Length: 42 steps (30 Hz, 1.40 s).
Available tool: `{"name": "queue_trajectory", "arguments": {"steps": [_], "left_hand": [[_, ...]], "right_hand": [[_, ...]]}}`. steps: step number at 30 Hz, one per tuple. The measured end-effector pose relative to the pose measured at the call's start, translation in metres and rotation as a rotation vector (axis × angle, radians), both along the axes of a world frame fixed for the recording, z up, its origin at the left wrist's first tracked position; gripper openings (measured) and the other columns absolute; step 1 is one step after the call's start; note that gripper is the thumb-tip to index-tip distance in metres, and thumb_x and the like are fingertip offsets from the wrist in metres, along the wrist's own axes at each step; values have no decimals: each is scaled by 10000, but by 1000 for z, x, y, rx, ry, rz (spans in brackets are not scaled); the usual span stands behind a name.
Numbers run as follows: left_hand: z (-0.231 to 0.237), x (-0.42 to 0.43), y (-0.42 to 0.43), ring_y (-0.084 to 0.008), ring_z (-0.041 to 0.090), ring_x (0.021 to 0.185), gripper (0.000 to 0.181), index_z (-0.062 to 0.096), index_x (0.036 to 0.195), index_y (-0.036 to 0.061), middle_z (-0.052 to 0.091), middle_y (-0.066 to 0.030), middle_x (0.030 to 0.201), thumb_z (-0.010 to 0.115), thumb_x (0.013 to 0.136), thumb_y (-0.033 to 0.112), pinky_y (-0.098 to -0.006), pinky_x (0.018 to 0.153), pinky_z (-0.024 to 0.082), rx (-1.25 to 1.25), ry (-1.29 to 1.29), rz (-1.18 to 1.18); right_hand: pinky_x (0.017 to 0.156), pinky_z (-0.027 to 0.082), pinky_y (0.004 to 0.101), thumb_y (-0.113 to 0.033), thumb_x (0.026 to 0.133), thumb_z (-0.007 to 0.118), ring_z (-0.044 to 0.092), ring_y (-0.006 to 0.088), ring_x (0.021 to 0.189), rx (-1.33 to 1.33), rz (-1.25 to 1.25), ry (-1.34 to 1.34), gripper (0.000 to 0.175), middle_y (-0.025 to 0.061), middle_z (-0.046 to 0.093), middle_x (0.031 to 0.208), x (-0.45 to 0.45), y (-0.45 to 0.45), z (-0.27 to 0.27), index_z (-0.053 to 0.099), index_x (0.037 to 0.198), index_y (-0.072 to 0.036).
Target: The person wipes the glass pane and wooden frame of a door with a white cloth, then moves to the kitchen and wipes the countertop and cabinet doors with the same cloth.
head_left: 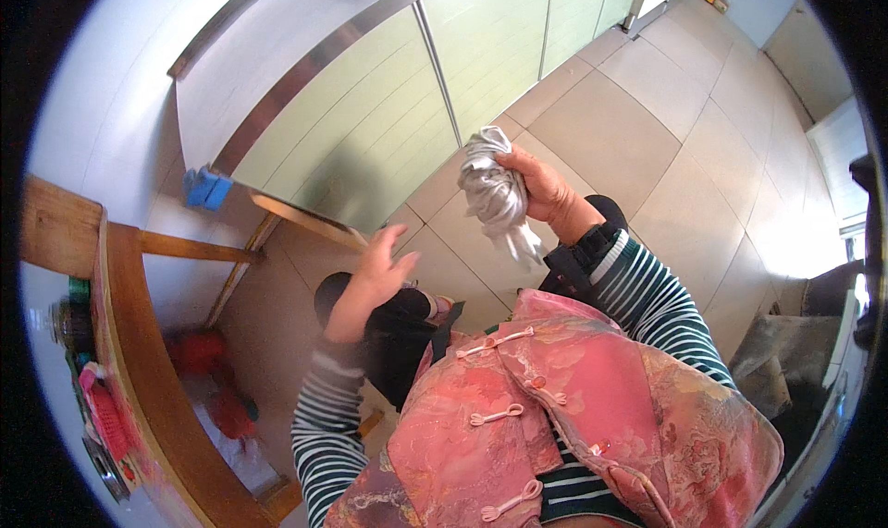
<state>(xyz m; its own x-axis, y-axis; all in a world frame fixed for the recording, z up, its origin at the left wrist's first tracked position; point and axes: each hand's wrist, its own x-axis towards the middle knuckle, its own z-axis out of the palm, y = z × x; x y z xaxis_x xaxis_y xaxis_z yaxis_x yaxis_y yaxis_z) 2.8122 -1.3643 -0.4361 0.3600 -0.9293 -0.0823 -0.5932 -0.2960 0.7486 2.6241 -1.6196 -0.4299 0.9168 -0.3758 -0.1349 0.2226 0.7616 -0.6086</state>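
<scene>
A twisted, bunched-up white cloth (pixel 494 188) is gripped in my right hand (pixel 544 185), held out over the tiled floor beside a cabinet. Its loose ends hang down below my fingers. My left hand (pixel 378 271) holds nothing; its fingers are spread in the air above my left knee, apart from the cloth. Pale green cabinet doors (pixel 354 126) with metal trim stand just ahead of both hands.
On the left, a table with a wooden edge (pixel 139 361) carries several small items, among them a pink knitted piece (pixel 107 410). A blue cloth (pixel 207 188) hangs at the cabinet's corner. Red objects (pixel 225 410) lie beneath the table. Beige floor tiles (pixel 603 133) stretch to the right.
</scene>
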Motion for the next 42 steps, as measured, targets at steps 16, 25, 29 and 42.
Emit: {"name": "queue_trajectory", "arguments": {"steps": [16,25,29,42], "left_hand": [[-18,-49,-16,-203,610,1088,366,539,1290,2,617,-82,1238,482,949,119,-343,953,481,-603,1292,204],[-12,-17,-3,-282,529,1211,557,459,1359,-6,545,-131,1337,550,898,293,-436,1053,406,-782,1450,328],[2,-12,-4,-291,529,1222,601,466,1359,12,555,-127,1329,585,871,342,-457,1039,418,-842,1450,344],[24,31,12,-309,466,1296,545,517,1317,96,534,-107,1364,568,885,426,-508,1096,346,-1052,1409,137]], "right_hand": [[811,564,399,-292,987,470,637,267,1034,129,142,69,385,142,646,1164,36,64,16,570,1231,-12],[606,541,307,-284,970,478,679,209,897,68,101,217,366,113,694,1087,22,40,7,585,1190,-12],[574,516,300,-231,956,481,670,209,848,62,55,195,311,119,687,1051,16,35,10,572,1166,-20],[559,510,302,-131,885,512,646,203,758,-300,23,454,303,108,658,981,-7,22,-19,561,1167,-31]]}}
